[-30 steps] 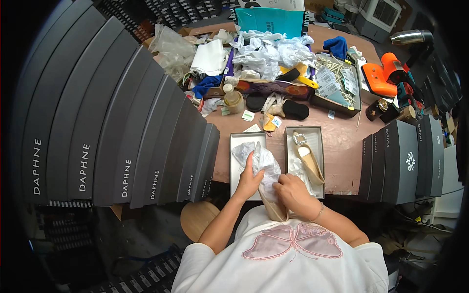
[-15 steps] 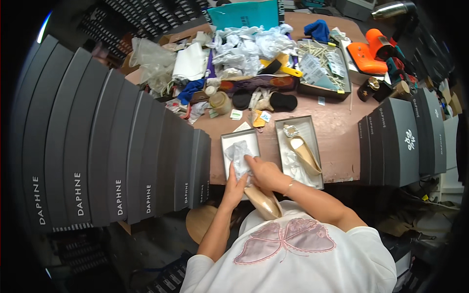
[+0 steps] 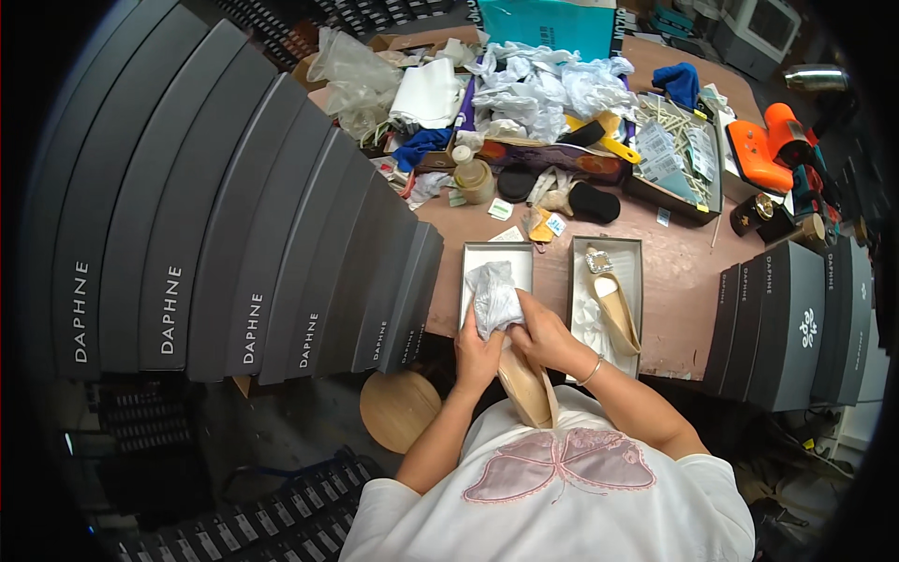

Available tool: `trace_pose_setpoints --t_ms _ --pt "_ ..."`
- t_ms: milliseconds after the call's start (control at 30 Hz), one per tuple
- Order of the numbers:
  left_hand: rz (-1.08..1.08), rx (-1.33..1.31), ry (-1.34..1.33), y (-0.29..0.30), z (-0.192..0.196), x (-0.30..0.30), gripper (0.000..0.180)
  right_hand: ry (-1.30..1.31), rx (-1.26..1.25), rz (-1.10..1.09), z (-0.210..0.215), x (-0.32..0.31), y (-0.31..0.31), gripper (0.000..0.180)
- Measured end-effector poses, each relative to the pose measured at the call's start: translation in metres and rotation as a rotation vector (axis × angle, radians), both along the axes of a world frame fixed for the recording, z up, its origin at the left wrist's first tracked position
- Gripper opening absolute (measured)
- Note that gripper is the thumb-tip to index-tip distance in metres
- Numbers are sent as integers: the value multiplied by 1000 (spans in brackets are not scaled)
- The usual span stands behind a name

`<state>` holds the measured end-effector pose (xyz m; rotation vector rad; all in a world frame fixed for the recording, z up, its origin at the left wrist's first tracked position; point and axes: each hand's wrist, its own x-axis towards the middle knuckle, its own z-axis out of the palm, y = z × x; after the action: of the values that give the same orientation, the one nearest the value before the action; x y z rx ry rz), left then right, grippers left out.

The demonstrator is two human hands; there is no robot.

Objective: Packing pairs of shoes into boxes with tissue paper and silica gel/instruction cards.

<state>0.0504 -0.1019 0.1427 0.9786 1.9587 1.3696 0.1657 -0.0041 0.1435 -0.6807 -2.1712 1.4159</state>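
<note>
The left hand (image 3: 478, 351) curls its fingers and thumb around crumpled tissue (image 3: 496, 298), and the right hand (image 3: 543, 332) pinches that tissue from the other side, over the far end of a beige shoe (image 3: 529, 386), whose near end points down at the white shirt (image 3: 599, 506). Just beyond the hands a shallow box (image 3: 476, 256) lies open on the table (image 3: 676, 314), and to its right a second box (image 3: 641, 290) holds the other shoe (image 3: 616, 314), its buckle (image 3: 597, 261) sparkling. Grey cartons (image 3: 197, 206) tower at the left, and a white paper heap (image 3: 552, 89) sits farther back.
</note>
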Motion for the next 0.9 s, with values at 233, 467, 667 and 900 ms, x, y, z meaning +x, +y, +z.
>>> trace_pose_setpoints --t_ms 233,467,667,900 --pt "105 208 -275 -23 -21 -4 79 -47 -57 91 -10 -17 -19 50" --pt "220 244 -433 -52 -55 -36 79 -182 -532 490 -21 -41 2 71" --pt "64 187 -378 -40 -32 -64 82 -415 466 33 -139 -95 69 59" --pt "-138 24 130 -7 -36 -78 95 -177 -88 -338 -90 -51 101 23"
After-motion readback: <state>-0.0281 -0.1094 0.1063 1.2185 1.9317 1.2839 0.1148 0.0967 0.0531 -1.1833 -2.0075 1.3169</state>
